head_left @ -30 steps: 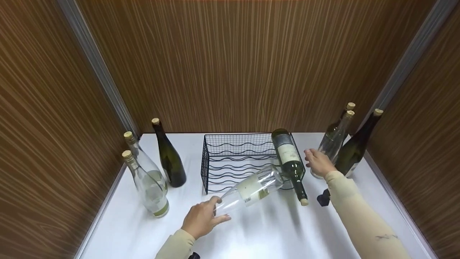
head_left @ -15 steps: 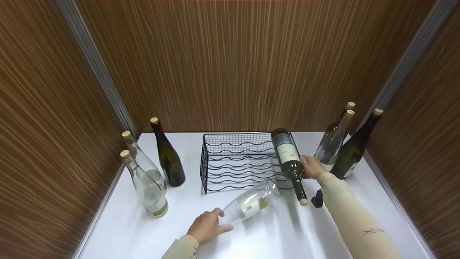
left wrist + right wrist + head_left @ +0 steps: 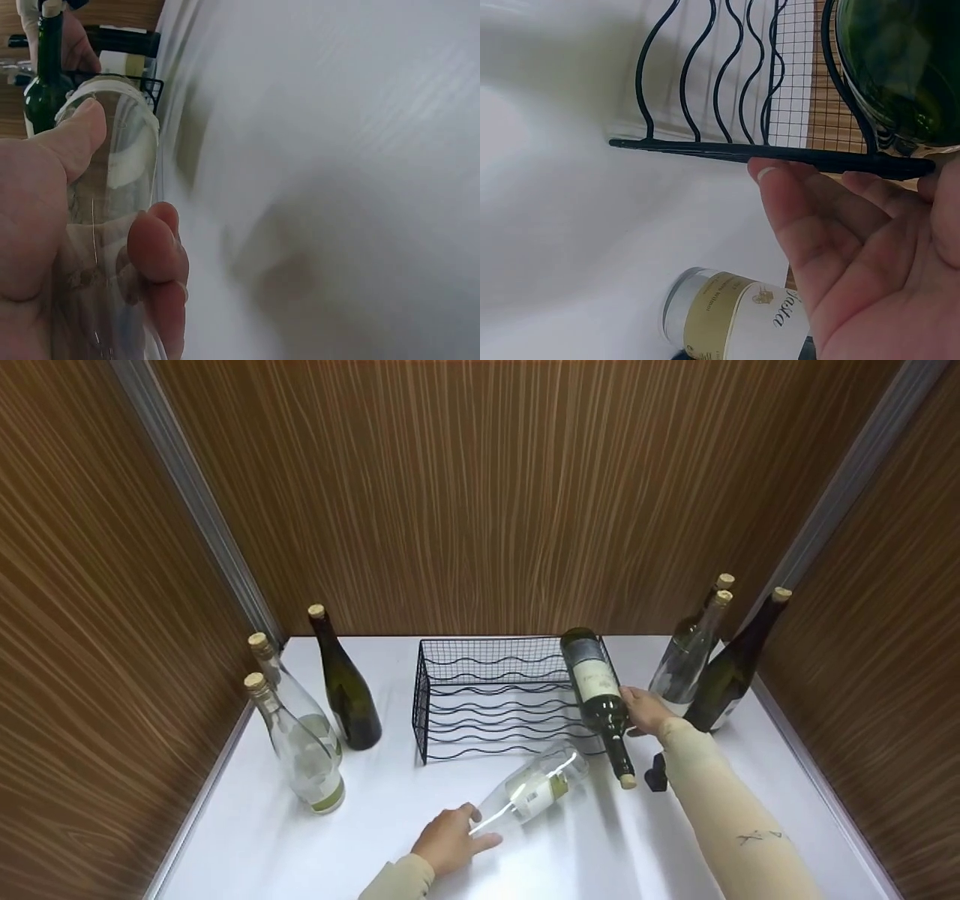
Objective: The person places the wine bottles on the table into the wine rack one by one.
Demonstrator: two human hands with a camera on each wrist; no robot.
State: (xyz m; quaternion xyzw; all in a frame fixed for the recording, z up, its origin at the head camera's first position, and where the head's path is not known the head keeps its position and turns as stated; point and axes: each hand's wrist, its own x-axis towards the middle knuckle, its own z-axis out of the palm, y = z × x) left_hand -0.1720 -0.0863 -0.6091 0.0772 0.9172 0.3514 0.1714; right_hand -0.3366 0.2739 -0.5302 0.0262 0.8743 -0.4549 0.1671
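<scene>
My left hand [image 3: 450, 838] grips a clear glass bottle [image 3: 541, 784] round its narrow end, thumb along one side and curled fingers on the other. The bottle slants, its base toward the front right of the black wire wine rack [image 3: 424, 705]. In the left wrist view the clear glass bottle [image 3: 112, 161] shows between thumb and fingers. My right hand [image 3: 646, 709] is at the rack's right side. In the right wrist view, the fingertips [image 3: 776, 176] of extended fingers touch the rack's side bar from outside. A dark green wine bottle [image 3: 598, 679] lies across the rack's right end, cork forward.
At left stand two clear corked bottles [image 3: 307, 765] and a dark corked bottle [image 3: 349, 697]. Close behind my right hand stand a clear bottle [image 3: 686, 664], a dark green bottle [image 3: 731, 682] and another dark bottle. Wood-grain panels [image 3: 480, 495] enclose the white table [image 3: 247, 840].
My right hand has moved left from beside the standing bottles to the rack's right side. My left hand has brought the clear bottle lower and nearer, its base away from the rack's wires.
</scene>
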